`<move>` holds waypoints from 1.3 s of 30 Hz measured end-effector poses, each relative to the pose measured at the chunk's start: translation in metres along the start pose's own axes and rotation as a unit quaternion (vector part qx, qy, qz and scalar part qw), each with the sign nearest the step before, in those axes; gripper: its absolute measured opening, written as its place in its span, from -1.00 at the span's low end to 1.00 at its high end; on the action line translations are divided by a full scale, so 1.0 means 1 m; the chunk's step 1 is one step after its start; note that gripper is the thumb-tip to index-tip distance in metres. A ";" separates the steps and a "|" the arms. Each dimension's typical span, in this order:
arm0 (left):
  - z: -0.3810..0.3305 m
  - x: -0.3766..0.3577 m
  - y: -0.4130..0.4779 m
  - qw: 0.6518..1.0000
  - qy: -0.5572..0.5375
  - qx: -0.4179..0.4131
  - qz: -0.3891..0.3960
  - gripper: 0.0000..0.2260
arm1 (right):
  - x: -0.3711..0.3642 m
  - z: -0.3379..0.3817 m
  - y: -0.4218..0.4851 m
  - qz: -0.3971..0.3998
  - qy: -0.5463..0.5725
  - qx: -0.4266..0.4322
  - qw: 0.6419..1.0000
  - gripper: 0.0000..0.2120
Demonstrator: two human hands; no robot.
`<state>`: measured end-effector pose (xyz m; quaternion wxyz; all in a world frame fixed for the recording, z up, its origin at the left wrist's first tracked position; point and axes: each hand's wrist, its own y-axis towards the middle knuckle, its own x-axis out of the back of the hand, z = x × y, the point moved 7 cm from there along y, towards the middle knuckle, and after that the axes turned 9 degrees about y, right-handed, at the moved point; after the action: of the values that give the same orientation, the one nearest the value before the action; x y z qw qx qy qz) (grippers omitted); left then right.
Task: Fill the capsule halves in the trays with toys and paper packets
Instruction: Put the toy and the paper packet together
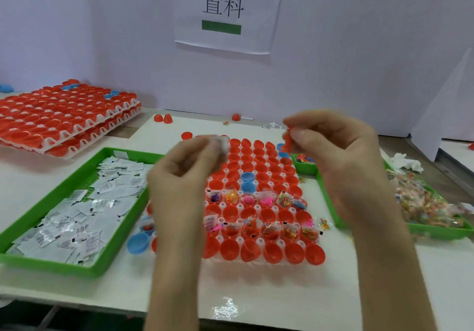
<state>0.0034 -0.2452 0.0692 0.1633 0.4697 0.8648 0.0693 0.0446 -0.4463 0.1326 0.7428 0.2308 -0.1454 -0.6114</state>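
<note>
We've got both hands up over the red plastic capsule halves mid-bench, held apart from each other. The left hand pinches a blurred white paper packet; the right hand pinches a small orange-red plastic toy. At nine o'clock sits the green plastic tray of loose packets, and at three o'clock a second green tray of bagged toys.
</note>
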 end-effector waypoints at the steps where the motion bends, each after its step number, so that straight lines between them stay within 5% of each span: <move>1: 0.002 -0.017 -0.010 0.999 -0.006 0.012 0.037 -0.86 | -0.006 0.005 -0.009 0.004 0.000 0.013 1.000 -0.81; 8: 0.015 -0.046 -0.029 0.984 -0.071 0.080 0.141 -0.80 | -0.004 0.004 -0.041 -0.057 -0.048 0.048 0.996 -0.81; 16: 0.015 -0.053 -0.035 0.971 -0.017 0.083 0.225 -0.77 | -0.002 -0.015 -0.044 -0.072 -0.135 0.038 0.988 -0.81; 20: 0.016 -0.053 -0.035 0.968 0.004 0.079 0.237 -0.68 | 0.002 -0.021 -0.043 -0.064 -0.136 0.036 0.988 -0.79; 25: 0.019 -0.051 -0.033 0.972 0.024 0.071 0.224 -0.84 | 0.023 -0.034 -0.039 -0.042 -0.162 -0.006 0.986 -0.77; 31: 0.020 -0.046 -0.029 0.975 0.029 0.077 0.208 -0.80 | 0.126 -0.078 -0.056 -0.232 -0.317 -0.126 0.911 -0.84; 34: 0.022 -0.047 -0.029 0.975 0.029 0.080 0.203 -0.72 | 0.140 -0.100 -0.063 -0.203 -0.392 -0.209 0.873 -0.84; 39: 0.022 -0.049 -0.030 0.976 0.029 0.079 0.201 -0.68 | 0.137 -0.100 -0.063 -0.223 -0.410 -0.206 0.860 -0.91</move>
<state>0.0117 -0.3032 0.0506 0.0830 0.6429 0.7601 0.0455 0.0705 -0.5728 0.0057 0.4903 -0.1730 -0.2524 -0.8160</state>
